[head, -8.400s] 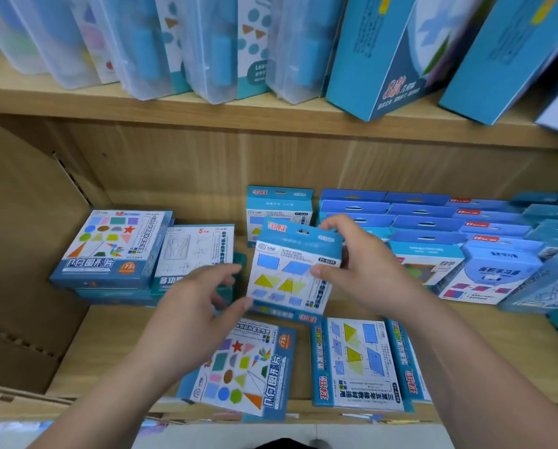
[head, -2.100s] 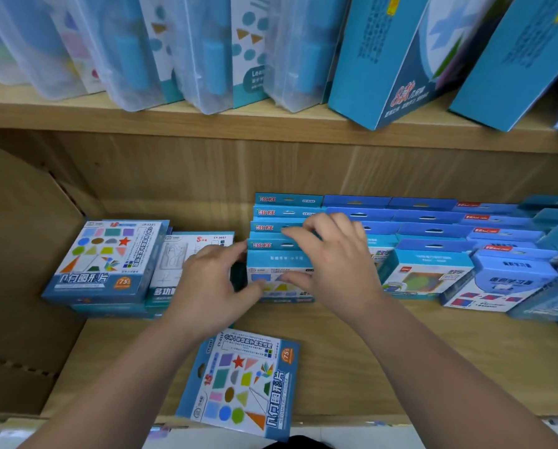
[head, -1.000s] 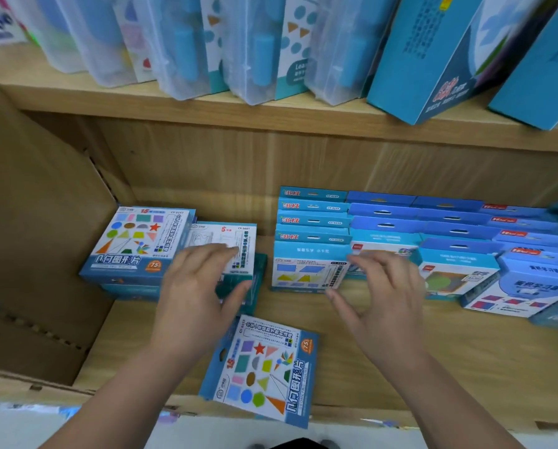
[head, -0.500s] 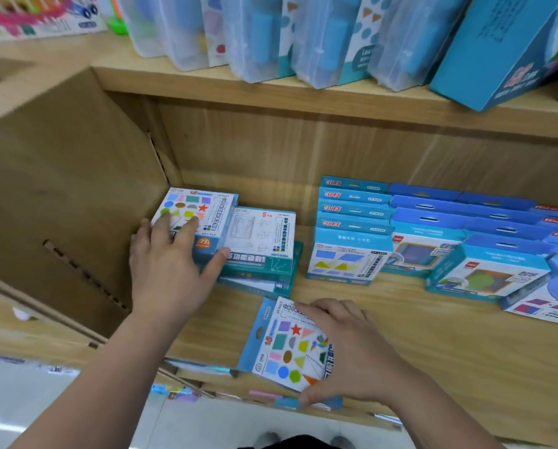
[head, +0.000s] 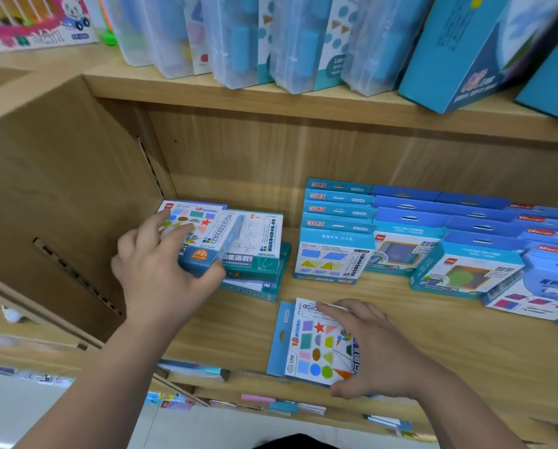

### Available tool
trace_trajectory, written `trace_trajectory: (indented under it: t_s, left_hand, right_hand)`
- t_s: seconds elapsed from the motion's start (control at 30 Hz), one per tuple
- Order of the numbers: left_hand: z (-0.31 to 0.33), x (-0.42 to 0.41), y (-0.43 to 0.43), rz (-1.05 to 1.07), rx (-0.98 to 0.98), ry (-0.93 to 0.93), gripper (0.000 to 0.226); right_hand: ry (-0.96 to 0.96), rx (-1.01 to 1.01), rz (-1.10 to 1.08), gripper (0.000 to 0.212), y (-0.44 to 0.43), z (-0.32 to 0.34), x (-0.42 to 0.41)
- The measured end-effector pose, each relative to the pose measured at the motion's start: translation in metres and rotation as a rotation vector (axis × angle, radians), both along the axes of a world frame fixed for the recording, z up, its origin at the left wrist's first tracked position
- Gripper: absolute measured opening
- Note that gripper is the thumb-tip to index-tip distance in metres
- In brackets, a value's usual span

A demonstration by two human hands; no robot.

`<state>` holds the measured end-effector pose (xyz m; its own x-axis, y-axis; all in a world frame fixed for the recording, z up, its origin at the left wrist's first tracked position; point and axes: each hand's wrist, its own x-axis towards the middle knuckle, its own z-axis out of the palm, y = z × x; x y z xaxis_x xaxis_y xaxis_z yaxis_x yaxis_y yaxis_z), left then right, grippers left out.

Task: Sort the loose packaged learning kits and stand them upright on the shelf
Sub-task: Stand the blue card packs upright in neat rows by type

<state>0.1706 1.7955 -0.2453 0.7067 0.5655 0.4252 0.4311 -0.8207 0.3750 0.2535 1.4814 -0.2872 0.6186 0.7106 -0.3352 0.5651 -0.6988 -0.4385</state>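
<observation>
Head view: beyond our right grip [head: 378, 348], rows of boxes [head: 336, 254] stand sorted; it holds a flat box [head: 307, 345], our left grip [head: 154, 270] the top box [head: 200, 241] of a pile [head: 255, 270]; these remain.

flat kit [head: 310, 348]: R half under right hand [head: 371, 351] | stacked kit [head: 206, 236]: front under left hand [head: 154, 267] | upper boxes [head: 459, 50]: cropped

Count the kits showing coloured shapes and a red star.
2. Left hand holds the left star kit; right hand grasps the front star kit, lying flat. Others may be hidden.
</observation>
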Motion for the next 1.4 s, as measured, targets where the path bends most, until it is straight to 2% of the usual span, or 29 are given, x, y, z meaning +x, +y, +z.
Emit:
trace_trajectory:
  t_s: [0.23,0.43,0.63,0.93,1.1,1.2,1.3,1.4]
  left_hand:
    - [0.022,-0.024,-0.047,-0.149,0.162,-0.27,0.053]
    - [0.039,-0.036,-0.107,-0.382,0.156,-0.315,0.054]
    - [0.003,-0.032,-0.177,-0.568,0.066,-0.216,0.055]
    - [-0.044,-0.02,-0.247,-0.455,0.036,-0.064,0.054]
    - [-0.061,-0.019,-0.268,-0.419,0.035,0.087,0.074]
    - [-0.061,-0.02,-0.266,-0.407,0.003,0.06,0.075]
    - [-0.056,-0.016,-0.26,-0.315,-0.088,0.05,0.069]
    - [-0.048,-0.009,-0.257,-0.232,-0.365,0.141,0.071]
  right_hand:
    - [-0.037,0.041,-0.053,0.118,-0.024,-0.006,0.011]
    - [-0.126,0.033,-0.142,0.124,-0.063,-0.014,0.026]
    - [-0.122,0.161,-0.214,0.069,-0.109,-0.019,0.038]
    - [-0.086,0.353,-0.373,0.04,-0.153,-0.027,0.031]
    - [0.238,0.477,-0.378,0.029,-0.16,-0.034,0.02]
    - [0.299,0.524,-0.418,0.046,-0.161,-0.037,0.021]
    - [0.396,0.567,-0.465,0.056,-0.158,-0.033,0.022]
    - [0.438,0.603,-0.482,0.042,-0.152,-0.029,0.023]
